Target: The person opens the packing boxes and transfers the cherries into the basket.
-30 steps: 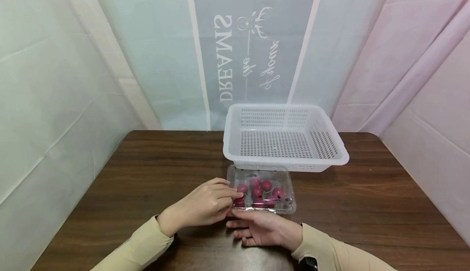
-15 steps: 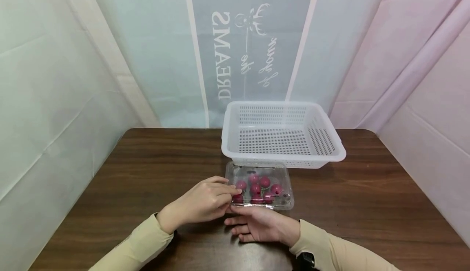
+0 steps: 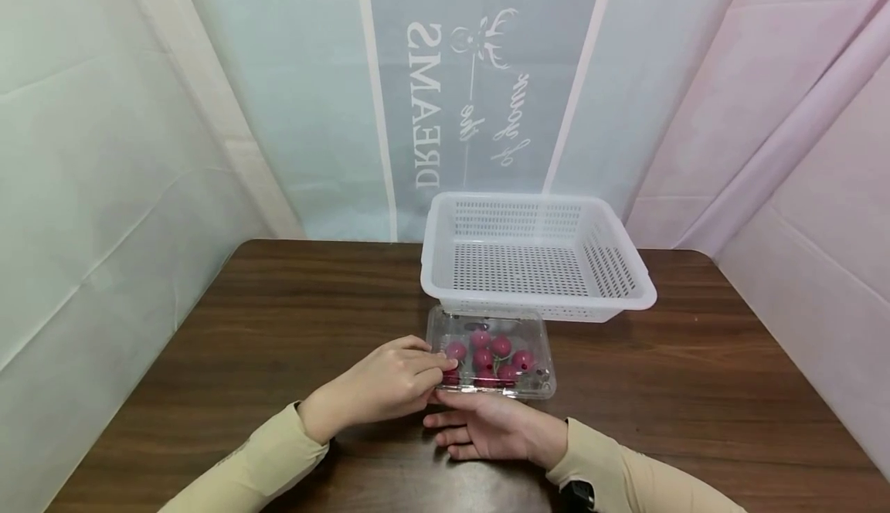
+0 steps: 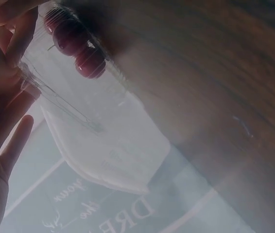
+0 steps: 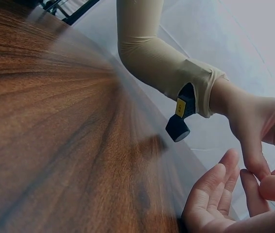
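Two hands meet at one corner on my head feed. Coming in from lower left, the left hand (image 3: 389, 378) pinches the lower left corner of a clear plastic box (image 3: 531, 331), a finger laid on top. The box sits below the centre of the frame, extending rightward from that grip, its longer side apparently running left to right; the left hand is nearer its left end. I see it as thin and glossy, with round red fruits (image 3: 483, 358), some green-stemmed, inside; whether it is latched I can't tell. At lower centre, the right hand (image 3: 501, 426) appears to pinch that same corner, its other fingers spread free. The white basket (image 3: 538, 301) stands just above, right of centre.
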Motion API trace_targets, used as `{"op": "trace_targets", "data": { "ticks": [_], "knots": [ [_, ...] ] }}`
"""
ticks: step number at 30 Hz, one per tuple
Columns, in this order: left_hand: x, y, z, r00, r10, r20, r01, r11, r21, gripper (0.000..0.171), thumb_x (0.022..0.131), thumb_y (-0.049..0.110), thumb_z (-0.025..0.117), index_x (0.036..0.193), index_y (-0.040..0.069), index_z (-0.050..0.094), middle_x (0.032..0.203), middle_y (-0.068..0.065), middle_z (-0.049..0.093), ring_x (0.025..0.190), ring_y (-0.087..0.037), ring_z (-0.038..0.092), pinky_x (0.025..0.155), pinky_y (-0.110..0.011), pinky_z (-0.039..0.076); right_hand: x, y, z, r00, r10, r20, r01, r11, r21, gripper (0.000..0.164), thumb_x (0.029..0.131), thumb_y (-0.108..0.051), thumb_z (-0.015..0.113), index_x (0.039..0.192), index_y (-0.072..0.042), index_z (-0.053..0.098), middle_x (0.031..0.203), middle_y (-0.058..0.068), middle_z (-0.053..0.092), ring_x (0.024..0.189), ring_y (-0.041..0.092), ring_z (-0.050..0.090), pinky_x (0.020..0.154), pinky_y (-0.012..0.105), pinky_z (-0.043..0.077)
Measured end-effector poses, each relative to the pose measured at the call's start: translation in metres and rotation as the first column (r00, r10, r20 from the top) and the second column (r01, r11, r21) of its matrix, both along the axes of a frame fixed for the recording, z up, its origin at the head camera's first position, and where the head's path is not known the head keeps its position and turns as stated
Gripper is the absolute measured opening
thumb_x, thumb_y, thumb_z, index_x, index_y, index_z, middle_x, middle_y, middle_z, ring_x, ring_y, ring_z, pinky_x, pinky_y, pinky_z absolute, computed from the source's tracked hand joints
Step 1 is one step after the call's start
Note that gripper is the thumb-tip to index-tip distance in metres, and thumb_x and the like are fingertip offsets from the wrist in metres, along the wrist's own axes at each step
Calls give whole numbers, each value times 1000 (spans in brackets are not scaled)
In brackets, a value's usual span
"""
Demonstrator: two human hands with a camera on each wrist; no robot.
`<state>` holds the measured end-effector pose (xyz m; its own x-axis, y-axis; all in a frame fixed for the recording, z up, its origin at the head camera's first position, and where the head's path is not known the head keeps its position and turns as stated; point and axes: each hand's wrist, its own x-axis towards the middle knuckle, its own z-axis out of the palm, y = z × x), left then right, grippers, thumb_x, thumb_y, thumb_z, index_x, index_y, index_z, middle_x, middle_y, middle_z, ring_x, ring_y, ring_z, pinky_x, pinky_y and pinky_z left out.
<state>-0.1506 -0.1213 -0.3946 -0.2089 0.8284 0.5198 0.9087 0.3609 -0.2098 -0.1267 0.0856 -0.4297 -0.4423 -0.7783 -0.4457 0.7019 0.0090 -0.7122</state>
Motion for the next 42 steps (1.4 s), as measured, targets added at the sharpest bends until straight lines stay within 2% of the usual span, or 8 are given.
{"op": "trace_targets", "data": {
  "ticks": [9,18,27,32,38,42],
  "knots": [
    [-3,3,-3,998,-9,-65,9,1000,-3,6,73,10,69,78,13,66,99,4,72,91,-3,67,84,-25,51,0,0,-2,1000,-1,1,1,1000,-12,16,97,-39,48,103,-28,57,102,-8,65,85,7,61,78,24,50],
    [1,3,-1,996,5,-86,-3,1000,15,11,70,7,66,80,11,67,97,3,72,85,-2,67,81,-25,51,0,-2,-4,1000,-9,-1,9,1000,-7,14,96,-39,49,101,-28,56,101,-7,65,85,7,62,77,25,51],
    [0,5,0,999,27,-36,-27,1000,1,10,71,6,61,77,13,67,91,5,72,84,-2,67,80,-24,50,1,-1,-2,1000,-20,-3,20,1000,-6,13,97,-38,49,100,-28,56,101,-7,65,84,7,62,77,25,51],
    [-2,4,0,998,6,-59,-5,1000,4,9,70,7,62,75,13,66,91,5,72,83,-2,67,78,-24,51,1,-1,-2,1000,-12,2,12,1000,-7,13,98,-38,47,100,-27,56,100,-7,65,84,7,62,77,25,51],
    [0,4,0,991,-12,-134,12,1000,0,15,78,9,50,75,13,64,98,2,71,86,-5,67,76,-26,50,1,0,-2,1000,6,8,-6,1000,-4,17,97,-39,47,104,-26,55,102,-7,64,86,7,61,79,25,51],
    [1,4,0,992,-33,-125,33,999,-1,19,83,10,44,79,14,61,103,-1,68,90,-11,65,79,-30,48,2,2,0,1000,8,9,-8,1000,-14,25,98,-39,45,115,-22,54,105,-5,64,89,8,60,82,25,49]
  ]
}}
